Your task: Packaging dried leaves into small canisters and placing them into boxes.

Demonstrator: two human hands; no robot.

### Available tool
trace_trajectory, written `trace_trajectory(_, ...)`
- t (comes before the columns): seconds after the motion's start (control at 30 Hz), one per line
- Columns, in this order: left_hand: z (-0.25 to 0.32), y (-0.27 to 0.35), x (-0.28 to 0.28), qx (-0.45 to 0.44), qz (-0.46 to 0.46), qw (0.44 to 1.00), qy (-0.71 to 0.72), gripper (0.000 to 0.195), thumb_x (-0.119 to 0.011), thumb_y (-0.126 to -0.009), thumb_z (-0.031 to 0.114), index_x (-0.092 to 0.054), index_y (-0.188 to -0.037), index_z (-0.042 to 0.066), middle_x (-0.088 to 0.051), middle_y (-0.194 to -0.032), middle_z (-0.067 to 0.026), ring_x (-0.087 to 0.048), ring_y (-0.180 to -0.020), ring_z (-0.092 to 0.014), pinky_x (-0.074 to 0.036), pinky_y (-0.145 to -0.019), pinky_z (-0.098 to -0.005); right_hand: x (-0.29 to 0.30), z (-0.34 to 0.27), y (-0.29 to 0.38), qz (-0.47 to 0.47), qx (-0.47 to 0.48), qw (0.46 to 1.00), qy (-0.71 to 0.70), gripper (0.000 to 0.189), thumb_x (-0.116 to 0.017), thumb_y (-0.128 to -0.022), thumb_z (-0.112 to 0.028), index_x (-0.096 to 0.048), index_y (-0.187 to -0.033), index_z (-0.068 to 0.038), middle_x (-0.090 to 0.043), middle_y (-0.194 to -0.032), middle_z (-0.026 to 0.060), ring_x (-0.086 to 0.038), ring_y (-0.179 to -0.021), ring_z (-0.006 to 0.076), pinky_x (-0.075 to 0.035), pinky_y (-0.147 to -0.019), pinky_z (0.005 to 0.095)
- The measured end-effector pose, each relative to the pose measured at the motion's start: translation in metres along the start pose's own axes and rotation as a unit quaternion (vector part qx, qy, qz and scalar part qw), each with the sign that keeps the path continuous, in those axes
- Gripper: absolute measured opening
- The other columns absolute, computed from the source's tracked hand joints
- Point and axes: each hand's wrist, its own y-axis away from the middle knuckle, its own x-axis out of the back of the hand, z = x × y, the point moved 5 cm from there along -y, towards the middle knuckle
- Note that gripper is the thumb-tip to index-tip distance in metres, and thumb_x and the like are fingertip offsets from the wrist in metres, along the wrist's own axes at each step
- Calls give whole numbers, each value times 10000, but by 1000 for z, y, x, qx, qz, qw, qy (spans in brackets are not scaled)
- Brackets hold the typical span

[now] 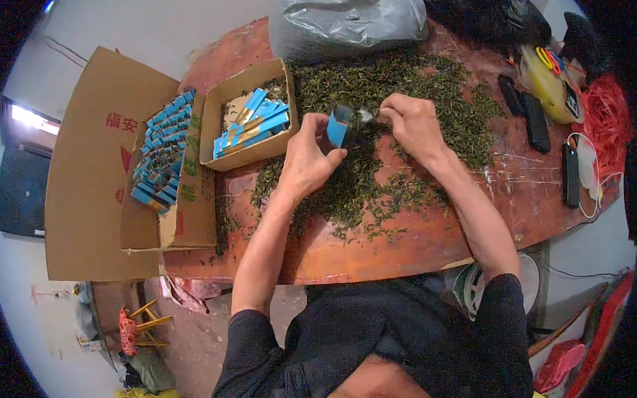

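Note:
My left hand (312, 149) holds a small blue packet (337, 127) upright, its open mouth at the top. Just right of the packet, my right hand (411, 123) pinches what looks like a small metal spoon (366, 115), blurred, with its bowl towards the packet. Both hands are above a spread of dark green dried tea leaves (345, 208). Left of my left hand, a shallow cardboard box (254, 158) holds flat blue packets (258, 125) and some loose leaves. Rows of upright blue packets (163, 136) fill much of a larger carton (196, 203) beside it.
The carton's raised flap (96, 154) bears writing. A clear plastic bag (349, 24) and a black bag (485, 14) stand at the back of the red wooden table (320, 262). Black devices (535, 123), a yellow container (546, 93) and red plastic string (608, 120) lie at right.

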Motion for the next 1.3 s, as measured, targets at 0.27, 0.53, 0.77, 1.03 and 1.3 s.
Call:
trace_trajectory(0.27,-5,9,3,-10,33,999,-19,602,-817,-750,151,-487,-1239,31,-693,-1082,-206,-676,-1054,-344,-502,-942,-412,33,-23,-7,8,-20,1000,2,81,-638,-877,-40,-711,-886,-7,-695,-736,143,-680,-629,262,-513,-598,344)
trace_trajectory(0.53,-8,11,2,12,32,999,6,570,-814,-752,158,-501,-1210,28,-688,-1094,-229,-663,-1080,-381,-499,-956,-433,57,-46,-16,31,21,999,22,68,-641,-878,-36,-697,-869,1,-664,-677,111,-624,-569,164,-468,-552,314)
trace_trajectory(0.77,-4,12,1,0,41,999,3,590,-824,-739,150,-502,-1214,11,-683,-1101,-244,-655,-1090,-402,-503,-954,-445,70,-68,-23,22,38,999,29,34,-653,-869,-5,-686,-865,2,-625,-650,99,-585,-563,125,-444,-535,294)
trace_trajectory(1.03,-8,11,-1,3,41,999,-21,595,-837,-742,156,-497,-1207,4,-686,-1100,-238,-659,-1082,-396,-506,-950,-445,64,-92,-29,-17,120,990,75,36,-659,-843,15,-653,-867,-11,-677,-777,134,-665,-677,268,-494,-599,364)
trace_trajectory(1.3,-9,11,-4,-15,59,998,-22,602,-826,-741,150,-482,-1209,-7,-683,-1037,-252,-662,-1013,-433,-512,-884,-489,51,-115,-28,-46,212,964,153,132,-618,-765,44,-609,-876,-25,-629,-767,129,-648,-738,315,-519,-647,419)
